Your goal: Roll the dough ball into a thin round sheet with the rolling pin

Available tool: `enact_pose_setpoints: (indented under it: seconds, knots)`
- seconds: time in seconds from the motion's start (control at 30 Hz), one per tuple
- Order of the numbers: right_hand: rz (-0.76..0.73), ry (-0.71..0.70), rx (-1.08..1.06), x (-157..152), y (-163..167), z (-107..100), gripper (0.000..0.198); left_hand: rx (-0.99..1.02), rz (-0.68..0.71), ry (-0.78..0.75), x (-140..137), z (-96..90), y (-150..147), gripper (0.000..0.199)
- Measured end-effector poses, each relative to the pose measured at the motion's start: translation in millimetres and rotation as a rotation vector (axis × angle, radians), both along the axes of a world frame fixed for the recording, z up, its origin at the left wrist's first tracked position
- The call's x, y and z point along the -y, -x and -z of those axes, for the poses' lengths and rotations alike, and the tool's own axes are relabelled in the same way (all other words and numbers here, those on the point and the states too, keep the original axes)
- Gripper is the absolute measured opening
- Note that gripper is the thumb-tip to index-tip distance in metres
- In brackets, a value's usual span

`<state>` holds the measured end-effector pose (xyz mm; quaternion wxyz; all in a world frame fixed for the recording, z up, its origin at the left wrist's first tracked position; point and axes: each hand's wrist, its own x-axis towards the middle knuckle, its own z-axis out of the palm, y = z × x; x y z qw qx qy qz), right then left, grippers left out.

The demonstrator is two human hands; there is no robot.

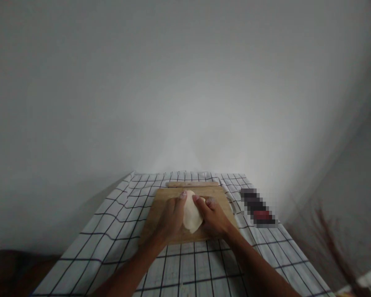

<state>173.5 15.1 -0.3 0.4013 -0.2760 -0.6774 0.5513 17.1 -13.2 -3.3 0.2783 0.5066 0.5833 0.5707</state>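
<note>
A pale, smooth piece of dough [192, 212] is held between my two hands over a wooden cutting board [153, 214]. My left hand [173, 212] grips the dough's left side, its thumb near the top edge. On the right side, my right hand [212, 216] grips it too, with the thumb pressed on its upper face. White residue shows on the fingertips. The undersides of both hands are hidden, so I cannot tell whether the dough touches the board.
Behind the board lies a wooden rolling pin [192, 184]. A white tablecloth with black grid lines [111, 225] covers the table. To the right is a pixelated dark and red object [259, 209]. A plain wall [185, 103] rises behind the table, and dry branches [327, 235] stand at the right.
</note>
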Motion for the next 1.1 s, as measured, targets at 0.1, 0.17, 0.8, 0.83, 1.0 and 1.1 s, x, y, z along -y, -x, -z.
enact_pose_setpoints:
  seconds: [0.1,0.17,0.8,0.83,1.0,1.1]
  knots:
    - [0.030,-0.019,0.009,0,0,-4,0.051,0.028,0.025,-0.054,5,-7.9,-2,0.050]
    - [0.026,-0.041,0.042,-1,0,-4,0.051,0.040,0.047,-0.065,8,-17.5,-3,0.055]
    - [0.335,-0.193,-0.007,-17,-3,3,0.036,0.685,0.343,-0.071,-4,-24.9,-6,0.031]
    - [0.363,-0.245,0.028,-16,-3,2,0.034,0.802,0.393,-0.064,-4,-25.1,-7,0.029]
    - [0.480,-0.417,0.158,-13,-8,-8,0.029,1.216,0.672,0.099,-7,-29.0,1,0.043]
    - [0.510,-0.532,0.196,-11,-9,-11,0.022,1.244,0.603,0.144,-9,-25.2,7,0.037]
